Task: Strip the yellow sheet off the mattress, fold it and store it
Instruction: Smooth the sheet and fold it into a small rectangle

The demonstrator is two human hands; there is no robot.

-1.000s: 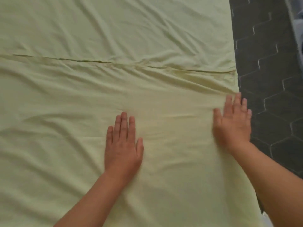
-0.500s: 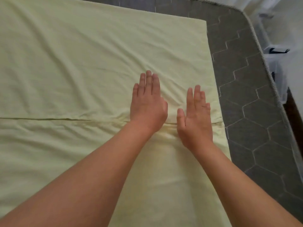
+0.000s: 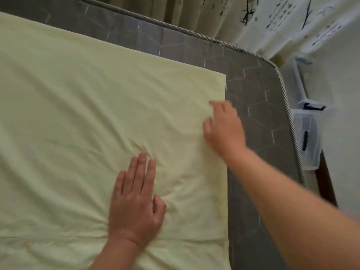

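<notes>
Along the far side a pale curtain [image 3: 187, 14] is seen hanging behind the bed, and to its right a white cloth printed with dark sprigs [image 3: 303, 22] is draped. Down the right, just beyond the bed's edge, a clear plastic box [image 3: 306, 137] with a dark latch is wedged beside the white wall [image 3: 342, 133]. The grey mattress [image 3: 259, 106] is laid bare in a band along its far edge and right side, its hexagon quilting and corded rim [image 3: 280, 88] plainly shown. Nothing is found lying on top of the cloth apart from the two hands.

The yellow sheet [image 3: 87, 114] is spread flat over the mattress, filling the left and middle of the view, with its far right corner squared off short of the mattress corner. Near the lower edge of the view a fold line is crossed by both forearms.

The left hand [image 3: 136, 199] is pressed palm-down on the sheet, fingers straight and together, thumb out to the side; creases are fanned out from under it (a small pucker sits just beyond the fingertips). The right hand [image 3: 224, 129] is placed further away at the sheet's right edge, partly over the bare mattress. It is blurred, fingers loosely bent; whether the hem is pinched cannot be told.
</notes>
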